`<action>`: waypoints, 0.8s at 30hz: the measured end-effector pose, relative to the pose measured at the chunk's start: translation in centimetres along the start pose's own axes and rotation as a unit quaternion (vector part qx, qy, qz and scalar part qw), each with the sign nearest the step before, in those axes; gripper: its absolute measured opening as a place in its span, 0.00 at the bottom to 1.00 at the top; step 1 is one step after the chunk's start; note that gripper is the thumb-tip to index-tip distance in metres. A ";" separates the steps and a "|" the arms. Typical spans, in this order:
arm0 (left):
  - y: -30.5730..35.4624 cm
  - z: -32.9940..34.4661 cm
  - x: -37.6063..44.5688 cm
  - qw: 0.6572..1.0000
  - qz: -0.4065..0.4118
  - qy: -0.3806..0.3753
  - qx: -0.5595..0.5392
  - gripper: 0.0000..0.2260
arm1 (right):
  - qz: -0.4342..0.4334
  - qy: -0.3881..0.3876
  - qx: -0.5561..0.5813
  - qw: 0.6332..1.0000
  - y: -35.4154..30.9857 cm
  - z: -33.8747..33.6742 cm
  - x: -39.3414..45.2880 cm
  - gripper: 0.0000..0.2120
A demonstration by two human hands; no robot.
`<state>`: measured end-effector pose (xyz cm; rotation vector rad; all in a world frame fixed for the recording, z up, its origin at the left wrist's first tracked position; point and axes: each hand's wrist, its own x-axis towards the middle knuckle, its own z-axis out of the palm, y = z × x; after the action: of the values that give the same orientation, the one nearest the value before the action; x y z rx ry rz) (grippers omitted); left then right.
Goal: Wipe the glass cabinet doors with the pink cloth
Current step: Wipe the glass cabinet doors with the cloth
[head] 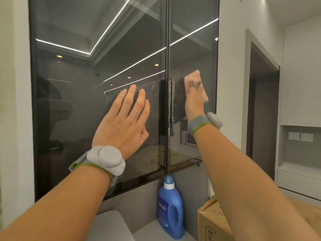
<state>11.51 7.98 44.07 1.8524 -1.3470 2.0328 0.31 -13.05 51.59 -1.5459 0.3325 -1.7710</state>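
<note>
— Two hands entered. First item?

— Left hand (pixel 124 119): fully open, fingers (pixel 129 100) straight and slightly spread, palm toward the left glass door (pixel 78 101). It holds nothing. Whether the palm presses the pane or hangs just off it cannot be told. Grey wrist device (pixel 106 160) on a green-edged strap.

— Second item?

— Right hand (pixel 193 103): laid over the pink cloth (pixel 195 82), pressing it flat on the right glass door (pixel 192 49). Fingers blurred; their spread cannot be read. Matching grey band (pixel 202 123) on that wrist.

— Location of the cloth?

— On the right door, at mid height, just beside the pair of dark vertical handles (pixel 170 106) where the two doors meet. Its upper part stands above the fingers; a lower corner hangs out on the side toward the door's outer edge.

— Doors?

— Both closed, dark tinted glass, reflecting ceiling light strips.

— Items below?

— Counter (pixel 156 232), grey. Blue detergent bottle (pixel 171 206), upright at the back, under the seam of the doors, touching neither hand. Cardboard box (pixel 213 221) near the counter's right edge, partly behind the right forearm.

— Distance between hands?

— Apart; the handles stand between them.
</note>
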 end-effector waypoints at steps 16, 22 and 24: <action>-0.3 0.0 0.0 1.000 0.002 -0.012 -0.016 0.29 | 0.101 -0.061 0.049 0.992 0.2 -0.4 -0.6 0.37; -0.2 0.1 0.0 1.000 0.004 -0.005 -0.012 0.29 | 0.075 -0.052 0.087 0.992 -1.9 0.4 -2.9 0.25; -0.2 0.2 0.0 1.000 0.005 -0.003 -0.008 0.29 | 0.070 -0.063 0.104 0.990 -1.7 0.2 -2.8 0.25</action>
<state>11.76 7.99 44.15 1.8495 -1.3732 2.0164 -0.16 -9.95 50.64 -1.4412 0.1828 -1.5390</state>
